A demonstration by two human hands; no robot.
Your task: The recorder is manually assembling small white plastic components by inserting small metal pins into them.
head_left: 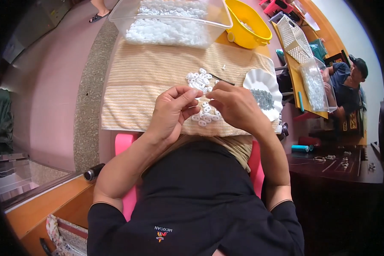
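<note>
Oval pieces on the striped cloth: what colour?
White; the oval pieces show best in the head view.

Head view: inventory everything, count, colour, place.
bin: one, clear, towel's far edge
tub: one, yellow, beside bin
towel: one, beige, under hands
loose pieces: many, white, on towel
rod: one, black, beyond hands
plate: one, white, towel's right
small parts: many, grey, on plate
basket: one, white, right table
second bin: one, clear, before co-worker
co-worker: one, dark shirt, right
cylinder: one, teal, dark desk
flask: one, dark, lower left
panels: two, pink, flanking lap
left hand: one, bare, above pieces
right hand: one, bare, facing left
</note>
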